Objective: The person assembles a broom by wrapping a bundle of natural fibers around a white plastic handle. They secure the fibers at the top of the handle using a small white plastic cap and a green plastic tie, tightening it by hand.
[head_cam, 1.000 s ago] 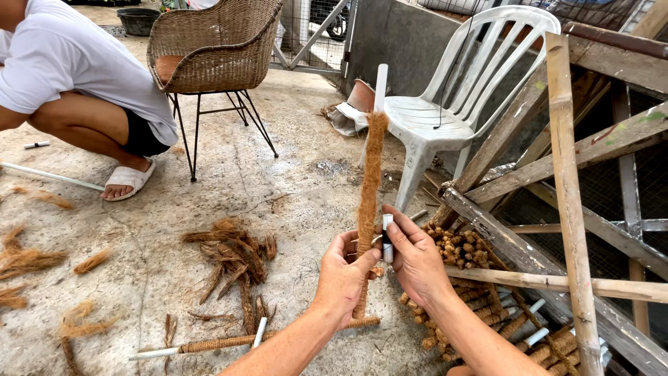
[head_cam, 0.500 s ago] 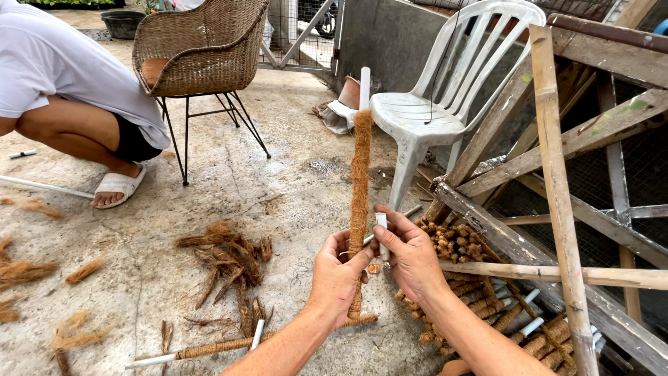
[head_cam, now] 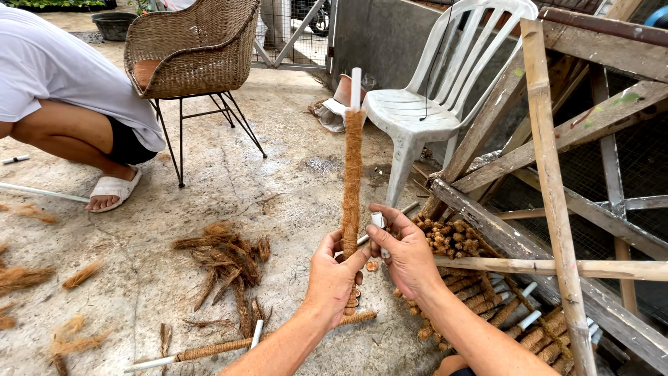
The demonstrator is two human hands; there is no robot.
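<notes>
I hold a tall pole wrapped in brown coconut fibre (head_cam: 353, 174) upright, its white pipe tip showing on top. My left hand (head_cam: 335, 273) grips its lower part. My right hand (head_cam: 402, 252) presses against the pole from the right, and a small white object shows between its fingers. Loose fibre tufts (head_cam: 226, 261) lie on the concrete floor to the left. A second wrapped pole (head_cam: 229, 346) lies flat below my hands.
A person in a white shirt (head_cam: 62, 83) crouches at far left. A wicker chair (head_cam: 188, 52) and a white plastic chair (head_cam: 424, 104) stand behind. A wooden frame (head_cam: 550, 181) rises at right, with several finished poles (head_cam: 487, 306) stacked under it.
The view has shifted a little, so the pole stands nearer the middle. Both hands stay on its lower part.
</notes>
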